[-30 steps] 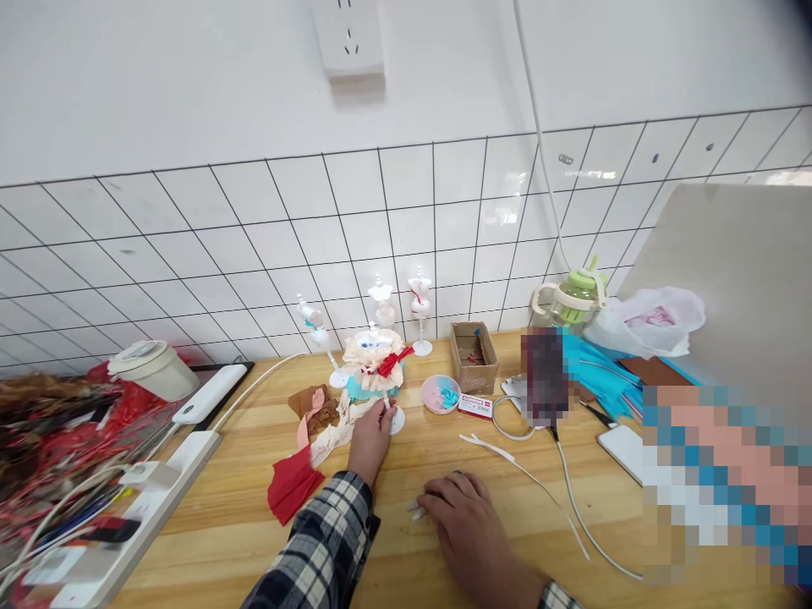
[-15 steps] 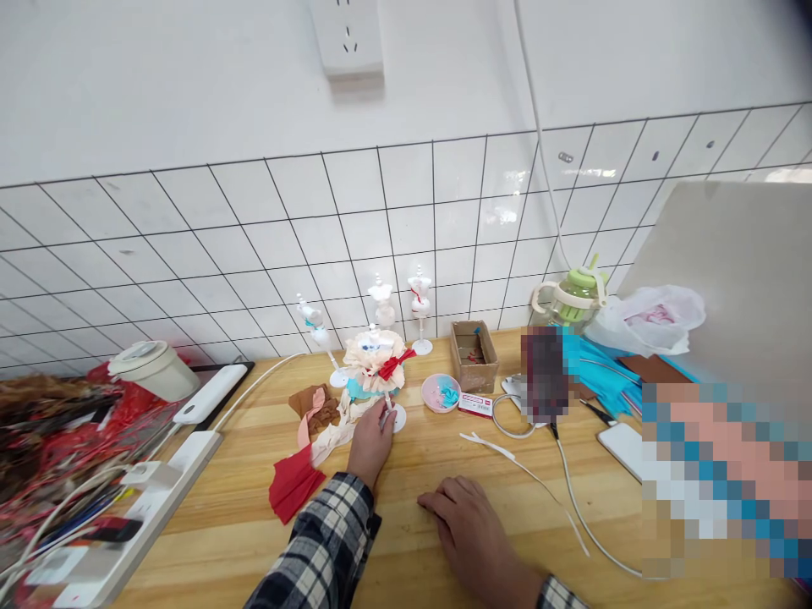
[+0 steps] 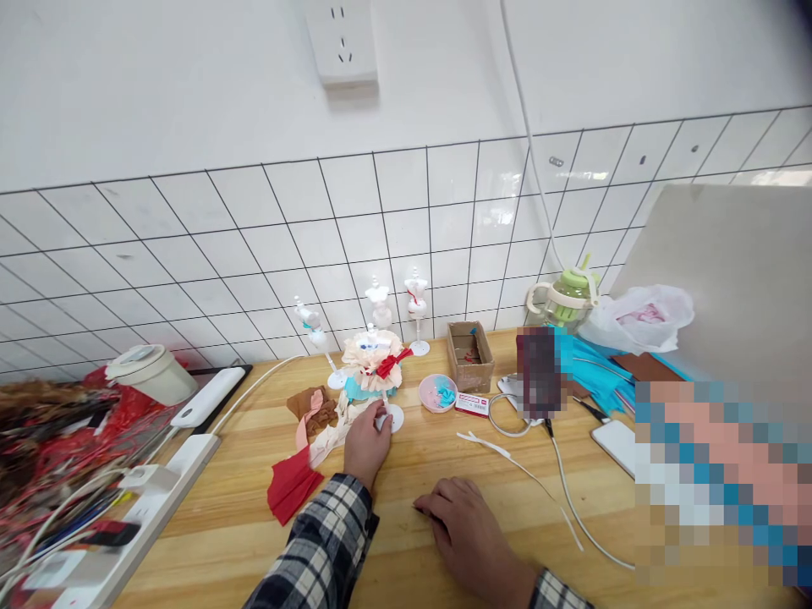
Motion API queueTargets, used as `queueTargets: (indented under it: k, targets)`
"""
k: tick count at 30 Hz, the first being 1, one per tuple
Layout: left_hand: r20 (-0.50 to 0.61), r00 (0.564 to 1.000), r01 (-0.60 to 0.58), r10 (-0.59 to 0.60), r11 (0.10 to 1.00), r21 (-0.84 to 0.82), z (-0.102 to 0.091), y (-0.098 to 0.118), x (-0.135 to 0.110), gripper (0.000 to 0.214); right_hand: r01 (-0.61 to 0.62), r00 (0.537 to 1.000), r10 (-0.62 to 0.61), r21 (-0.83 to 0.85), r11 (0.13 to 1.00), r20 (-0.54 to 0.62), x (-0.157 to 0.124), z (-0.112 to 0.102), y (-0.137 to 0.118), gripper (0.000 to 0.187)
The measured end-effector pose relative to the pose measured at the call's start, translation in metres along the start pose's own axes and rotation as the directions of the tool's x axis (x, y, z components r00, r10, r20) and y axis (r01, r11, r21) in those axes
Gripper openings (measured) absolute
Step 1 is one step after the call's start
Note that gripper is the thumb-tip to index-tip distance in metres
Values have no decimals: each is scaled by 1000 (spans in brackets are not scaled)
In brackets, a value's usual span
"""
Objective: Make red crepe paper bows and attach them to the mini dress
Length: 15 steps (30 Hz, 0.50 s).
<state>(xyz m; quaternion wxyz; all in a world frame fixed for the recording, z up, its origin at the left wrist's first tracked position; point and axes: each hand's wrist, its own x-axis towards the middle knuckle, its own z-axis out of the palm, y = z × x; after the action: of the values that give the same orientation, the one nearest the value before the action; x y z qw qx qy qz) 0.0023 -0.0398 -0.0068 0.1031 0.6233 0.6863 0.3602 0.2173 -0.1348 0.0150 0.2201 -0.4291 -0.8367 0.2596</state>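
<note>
A miniature white dress form [image 3: 375, 339] stands upright in front of me, dressed in a ruffled cream and light-blue skirt [image 3: 373, 362] with a red bow [image 3: 392, 364]. Low on its stand, just above the round white base [image 3: 394, 418], the fingers of my left hand [image 3: 368, 447] are closed around the stem. My right hand [image 3: 466, 529] lies on the wooden table, index finger stretched to the left, holding nothing visible. Beside my left hand are cream fabric strips [image 3: 330, 441], a brown and pink scrap [image 3: 312, 410] and a red cloth piece [image 3: 293, 484].
More small dress forms [image 3: 416, 306] stand along the tiled wall. To the right are a pink dish [image 3: 437, 394] with blue bits, a cardboard box [image 3: 470, 364], a white cord [image 3: 520, 461] and a green-lidded cup [image 3: 569, 296]. A power strip [image 3: 158, 507] lies left.
The camera view has shifted slightly. My left hand stays at the stand's stem, and my right hand still rests on the table.
</note>
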Motion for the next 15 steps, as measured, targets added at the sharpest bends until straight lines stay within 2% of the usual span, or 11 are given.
queueTargets:
  k: [10,15]
  targets:
    - [44,998,-42,43,999,-19,-1,1,-1,31,-1,1000,1,20,1000,-1,-1,1,-1,31]
    - [-1,999,-46,46,999,-21,-3,5,-2,35,2,1000,-1,45,999,-25,1,3,4,30]
